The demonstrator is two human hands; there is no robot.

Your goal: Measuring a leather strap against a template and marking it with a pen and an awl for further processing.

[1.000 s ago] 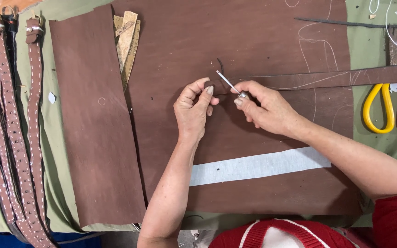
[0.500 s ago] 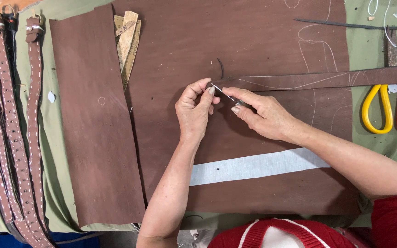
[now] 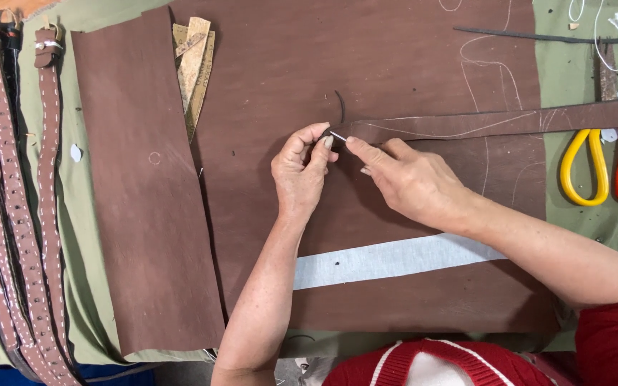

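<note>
Strap (image 3: 481, 123) end lies on the brown hide (image 3: 366, 64), pinched by left hand (image 3: 300, 175); right hand (image 3: 409, 182) pinches thin metal awl (image 3: 338, 136) into it; leather likely light, floppy, so grip beside the tip.

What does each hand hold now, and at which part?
The left hand pinches the near end of the long brown leather strap. The right hand holds a thin metal awl by its handle, hidden inside the grip.

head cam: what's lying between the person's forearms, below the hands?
A white fabric strip on the large brown leather sheet, running between left forearm and right forearm, in the head view.
</note>
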